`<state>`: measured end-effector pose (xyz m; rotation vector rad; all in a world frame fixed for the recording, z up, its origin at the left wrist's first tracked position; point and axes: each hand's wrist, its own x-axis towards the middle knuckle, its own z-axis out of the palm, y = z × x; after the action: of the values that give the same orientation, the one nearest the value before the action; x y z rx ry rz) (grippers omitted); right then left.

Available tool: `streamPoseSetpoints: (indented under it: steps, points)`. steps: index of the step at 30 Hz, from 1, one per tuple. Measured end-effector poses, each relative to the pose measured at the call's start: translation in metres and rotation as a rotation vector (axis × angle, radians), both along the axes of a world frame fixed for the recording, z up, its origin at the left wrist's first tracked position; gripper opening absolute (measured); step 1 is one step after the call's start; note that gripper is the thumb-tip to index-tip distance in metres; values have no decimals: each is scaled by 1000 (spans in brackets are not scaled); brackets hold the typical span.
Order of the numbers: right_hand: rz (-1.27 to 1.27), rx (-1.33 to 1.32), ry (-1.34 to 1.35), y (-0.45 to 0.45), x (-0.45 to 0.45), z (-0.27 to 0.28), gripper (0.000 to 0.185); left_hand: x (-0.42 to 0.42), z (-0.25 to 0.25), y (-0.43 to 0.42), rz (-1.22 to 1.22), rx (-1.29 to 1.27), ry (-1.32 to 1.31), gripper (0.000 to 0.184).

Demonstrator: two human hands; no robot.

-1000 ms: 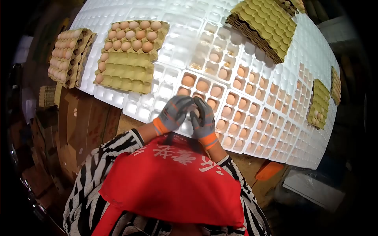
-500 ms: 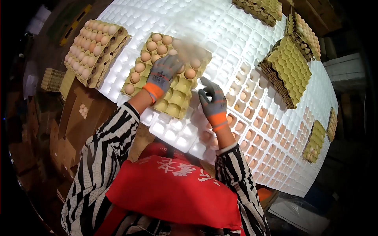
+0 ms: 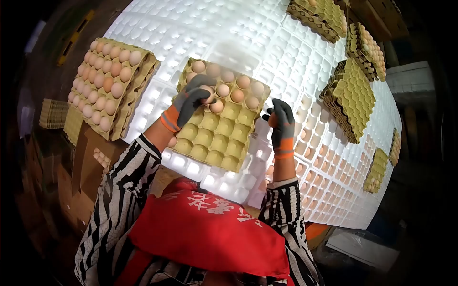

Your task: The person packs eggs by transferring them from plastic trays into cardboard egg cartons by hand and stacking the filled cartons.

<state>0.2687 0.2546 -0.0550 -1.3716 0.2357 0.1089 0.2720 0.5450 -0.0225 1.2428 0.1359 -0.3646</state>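
My gloved left hand [image 3: 192, 99] is over the left side of a yellow-green egg tray [image 3: 214, 128], its fingers curled round a brown egg [image 3: 207, 94]. Eggs fill the tray's far rows, while most of its near cups are bare. To the right of the tray, my gloved right hand [image 3: 280, 121] holds another egg [image 3: 273, 120] between thumb and fingers. It is above the white foam trays [image 3: 305, 62]. Several cells of those trays at the right hold eggs [image 3: 323, 150].
A stack of full egg trays [image 3: 107, 81] stands at the left edge. At the right is a pile of egg trays without eggs [image 3: 350, 100], with more egg trays [image 3: 367, 47] behind it. Cardboard boxes [image 3: 76, 186] are at the lower left.
Both hands have parted from their place together over the foam trays. My left hand has moved to the egg tray and closed on an egg; my right hand, open half a second ago, now holds one.
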Motion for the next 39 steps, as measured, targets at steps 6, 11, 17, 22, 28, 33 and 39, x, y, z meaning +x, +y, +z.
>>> streamPoseSetpoints:
  steps: [6, 11, 17, 22, 28, 33, 39]
  points:
    - [261, -1230, -167, 41, 21, 1, 44, 5, -29, -22, -593, 1516, -831, 30]
    - [-93, 208, 27, -9, 23, 1, 50, 13, 0, -15, -398, 1211, -639, 25]
    - [197, -1211, -377, 10, 65, 7, 49, 37, -12, -57, -328, 1475, -840, 38]
    - [316, -1413, -30, 27, 67, 8, 49, 47, -17, -84, -475, 1763, -869, 28]
    - [-155, -742, -273, -70, -13, -1, 39, 52, 5, -78, -468, 1513, -600, 43]
    - [-221, -994, -101, -141, -81, 10, 39, 8, 12, -139, -298, 1208, -746, 39]
    - [-126, -1173, -7, -169, -91, -19, 43, -32, -21, -278, -738, 1389, -590, 37]
